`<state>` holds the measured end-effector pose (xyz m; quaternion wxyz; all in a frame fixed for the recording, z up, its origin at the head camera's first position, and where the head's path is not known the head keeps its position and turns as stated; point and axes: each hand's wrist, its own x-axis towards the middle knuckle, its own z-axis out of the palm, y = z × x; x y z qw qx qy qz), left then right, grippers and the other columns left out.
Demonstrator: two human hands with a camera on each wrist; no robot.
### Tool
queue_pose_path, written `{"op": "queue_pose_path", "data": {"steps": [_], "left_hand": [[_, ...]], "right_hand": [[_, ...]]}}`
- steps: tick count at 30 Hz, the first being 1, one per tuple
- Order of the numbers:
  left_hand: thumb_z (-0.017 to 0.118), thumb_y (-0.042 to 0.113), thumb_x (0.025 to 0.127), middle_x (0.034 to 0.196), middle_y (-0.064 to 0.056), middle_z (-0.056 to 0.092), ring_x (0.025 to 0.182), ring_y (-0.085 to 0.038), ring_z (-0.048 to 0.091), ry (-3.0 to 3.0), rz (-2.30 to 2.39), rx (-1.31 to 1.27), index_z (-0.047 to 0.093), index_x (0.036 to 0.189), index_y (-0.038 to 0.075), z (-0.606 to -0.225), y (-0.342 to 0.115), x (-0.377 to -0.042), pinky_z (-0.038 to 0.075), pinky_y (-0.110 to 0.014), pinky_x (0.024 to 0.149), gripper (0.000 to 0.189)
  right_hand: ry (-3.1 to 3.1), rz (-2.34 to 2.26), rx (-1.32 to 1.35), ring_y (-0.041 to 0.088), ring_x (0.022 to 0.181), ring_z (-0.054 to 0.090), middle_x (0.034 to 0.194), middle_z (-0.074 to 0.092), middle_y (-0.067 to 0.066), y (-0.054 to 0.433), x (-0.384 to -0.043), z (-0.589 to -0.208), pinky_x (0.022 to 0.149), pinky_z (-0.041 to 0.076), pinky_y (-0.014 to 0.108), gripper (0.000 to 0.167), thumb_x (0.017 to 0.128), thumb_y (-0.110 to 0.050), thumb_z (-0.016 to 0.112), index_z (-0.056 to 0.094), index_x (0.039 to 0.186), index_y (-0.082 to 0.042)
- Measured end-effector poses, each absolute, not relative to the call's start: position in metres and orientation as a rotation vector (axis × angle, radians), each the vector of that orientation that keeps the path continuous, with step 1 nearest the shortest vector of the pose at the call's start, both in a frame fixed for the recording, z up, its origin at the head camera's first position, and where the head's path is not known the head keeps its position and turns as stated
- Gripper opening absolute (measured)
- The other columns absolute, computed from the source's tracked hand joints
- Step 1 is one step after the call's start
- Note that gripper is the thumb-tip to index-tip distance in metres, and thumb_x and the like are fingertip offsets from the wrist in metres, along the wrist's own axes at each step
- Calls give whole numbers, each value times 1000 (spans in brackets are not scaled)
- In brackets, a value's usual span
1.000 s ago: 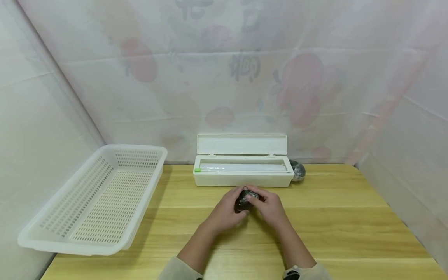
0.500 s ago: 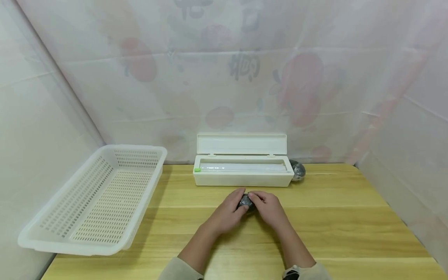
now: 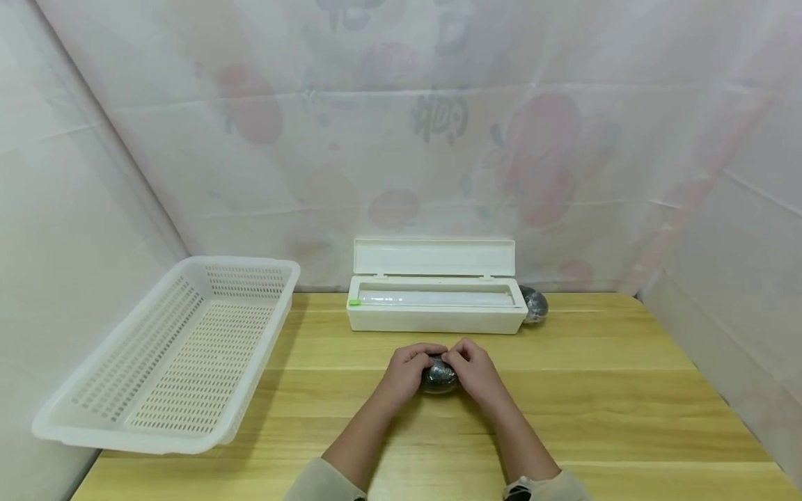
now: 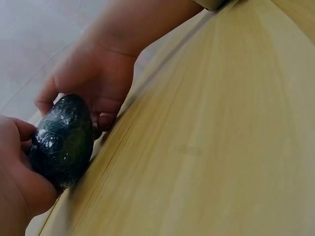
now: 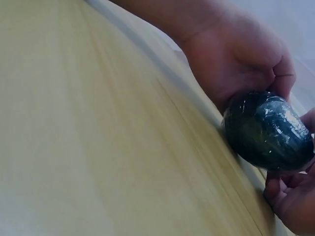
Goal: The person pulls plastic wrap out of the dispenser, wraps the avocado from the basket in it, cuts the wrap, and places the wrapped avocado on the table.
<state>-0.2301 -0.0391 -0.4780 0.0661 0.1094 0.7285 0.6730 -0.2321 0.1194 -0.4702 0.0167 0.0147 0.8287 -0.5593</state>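
A dark green, egg-shaped avocado [image 3: 439, 379] wrapped in shiny cling film is between both hands, low over the wooden table. My left hand [image 3: 405, 374] holds its left side, the thumb lying on top. My right hand [image 3: 474, 370] pinches at its upper right end, thumb and fingertips close together. In the left wrist view, wrinkled film glints on the avocado [image 4: 64, 140]. The right wrist view shows its smooth rounded side [image 5: 268, 132], with fingers of both hands around it. Behind the hands stands a white cling film box [image 3: 436, 320], its lid up and a film roll [image 3: 435, 298] inside.
Another film-wrapped dark round thing [image 3: 535, 305] lies against the box's right end. To the left, a white slotted plastic basket [image 3: 250, 390] stands on the wooden table [image 3: 601, 410]. A pale printed curtain [image 3: 401, 153] hangs right behind the table.
The avocado has been turned in the hands and brought slightly nearer to me, so more of it shows. Both thumbs have shifted on it. Box and basket stay put.
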Motion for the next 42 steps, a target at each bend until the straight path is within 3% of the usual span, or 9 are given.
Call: {"op": "queue_pose_path", "data": {"steps": [11,15,20,24,27,32,37,39,42], "left_hand": [[58,15,95,108,-2,73,108,-13,63,2211,2108,286,75,108,11,-482,-36,-232,49,-29,94,22],[60,20,97,110,-4,73,109,-14,63,2182,2126,292,72,113,7,-483,-37,-234,49,-30,97,24],[54,26,100,129,-16,63,122,-24,58,2013,2235,256,62,127,0,-481,-43,-237,43,-35,107,38],[54,12,92,139,-23,53,131,-33,49,1907,2266,353,56,133,-1,-478,-49,-236,41,-35,108,43],[63,10,87,142,-18,51,131,-32,48,2016,2089,535,53,138,6,-477,-50,-233,41,-34,106,52],[81,32,81,144,2,50,126,-17,50,2313,1698,747,49,143,21,-480,-46,-228,40,-35,106,70],[79,40,82,137,4,54,120,-15,54,2420,1663,613,51,139,24,-481,-43,-226,43,-38,102,65],[77,44,83,136,1,55,118,-16,55,2422,1690,545,51,138,23,-480,-44,-226,45,-39,101,64],[73,48,86,131,-1,57,114,-17,56,2402,1750,470,52,135,22,-479,-45,-228,47,-39,97,60]], "right_hand": [[2607,-1718,-34,17,77,48,78,50,4,117,-230,-473,71,39,30,30,99,-30,59,52,81,-6],[2630,-1688,-31,18,75,47,75,47,4,118,-231,-472,71,39,31,31,100,-30,57,52,81,-6],[2696,-1633,82,17,80,54,87,61,7,122,-233,-471,73,42,30,20,99,-25,58,64,95,-6],[2631,-1686,184,18,79,58,106,67,12,127,-233,-472,65,48,31,24,101,-26,55,65,108,-5],[2578,-1742,246,19,64,55,108,65,15,131,-233,-473,51,49,34,31,103,-32,50,65,106,-5],[2512,-1776,313,20,43,47,89,61,16,133,-233,-476,40,47,36,51,103,-48,41,64,93,-4],[2445,-1802,313,20,43,50,80,60,14,131,-234,-475,42,49,36,61,102,-57,36,65,94,-5],[2478,-1801,238,22,47,52,88,64,15,130,-234,-474,45,50,35,58,103,-54,35,68,103,-7],[2589,-1768,34,27,80,66,110,68,13,128,-234,-473,72,56,43,49,105,-48,36,68,118,-12]]}}
